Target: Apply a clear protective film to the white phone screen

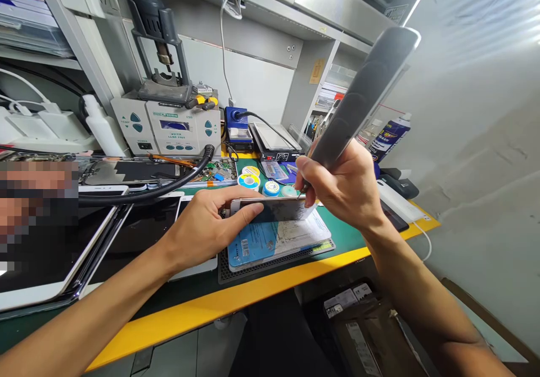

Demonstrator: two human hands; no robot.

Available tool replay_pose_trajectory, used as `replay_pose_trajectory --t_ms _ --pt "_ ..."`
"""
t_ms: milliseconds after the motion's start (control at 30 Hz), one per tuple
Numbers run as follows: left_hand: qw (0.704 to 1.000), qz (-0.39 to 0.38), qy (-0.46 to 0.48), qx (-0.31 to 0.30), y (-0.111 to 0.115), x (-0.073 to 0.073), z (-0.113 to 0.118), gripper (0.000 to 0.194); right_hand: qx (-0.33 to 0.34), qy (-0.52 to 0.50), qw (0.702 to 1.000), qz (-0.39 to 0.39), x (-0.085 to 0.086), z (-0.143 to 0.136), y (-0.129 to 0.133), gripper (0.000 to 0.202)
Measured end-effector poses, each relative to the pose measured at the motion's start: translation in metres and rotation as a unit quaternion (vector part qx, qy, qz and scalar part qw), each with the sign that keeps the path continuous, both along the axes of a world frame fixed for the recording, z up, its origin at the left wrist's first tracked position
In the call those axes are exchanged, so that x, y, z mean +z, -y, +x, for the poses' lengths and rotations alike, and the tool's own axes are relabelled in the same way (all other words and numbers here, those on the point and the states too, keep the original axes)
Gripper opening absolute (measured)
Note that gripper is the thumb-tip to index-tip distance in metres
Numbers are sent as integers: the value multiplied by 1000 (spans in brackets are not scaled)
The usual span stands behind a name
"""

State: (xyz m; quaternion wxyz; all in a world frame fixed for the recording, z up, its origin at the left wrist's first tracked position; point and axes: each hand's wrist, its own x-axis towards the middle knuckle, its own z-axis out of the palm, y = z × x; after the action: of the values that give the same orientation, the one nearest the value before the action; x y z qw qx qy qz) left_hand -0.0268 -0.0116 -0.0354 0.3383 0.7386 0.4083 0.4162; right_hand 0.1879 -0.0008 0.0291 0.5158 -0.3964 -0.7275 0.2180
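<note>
Left hand (219, 219) pinches phone (280, 210) on edge above blue-white package (255, 245); right hand (343, 183), fingers curled tight, grips grey tool (363, 95) at phone's upper edge. Spools (271, 188) just beyond; black hose (169, 192) in way across tablets (141, 233), my left.

- A grey control unit (145, 122) with a display is seated at the rear of the tabletop (253, 294).
- A white bottle (102, 128) is positioned between this unit and a white power strip (44, 128).
- A blue spray can (391, 138) is shown at right.
- A brown package (382, 329) is seen below the tabletop.
</note>
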Motion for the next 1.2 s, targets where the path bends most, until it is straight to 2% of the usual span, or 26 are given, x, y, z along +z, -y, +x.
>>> replay_pose_trajectory --t_ms 500,767,967,1200 --pt "1000 1 -6 11 -1 -1 0 35 -14 -13 1000 -1 1 13 -1 31" --pt "1000 -7 -1 24 -1 -3 0 39 -5 -8 1000 -8 -2 8 -1 25" --pt "1000 8 -9 23 -2 -3 -1 35 -21 -21 1000 -8 0 18 0 28" --pt "1000 2 -6 26 -1 -4 -1 35 -13 -10 1000 -11 -2 13 -1 27"
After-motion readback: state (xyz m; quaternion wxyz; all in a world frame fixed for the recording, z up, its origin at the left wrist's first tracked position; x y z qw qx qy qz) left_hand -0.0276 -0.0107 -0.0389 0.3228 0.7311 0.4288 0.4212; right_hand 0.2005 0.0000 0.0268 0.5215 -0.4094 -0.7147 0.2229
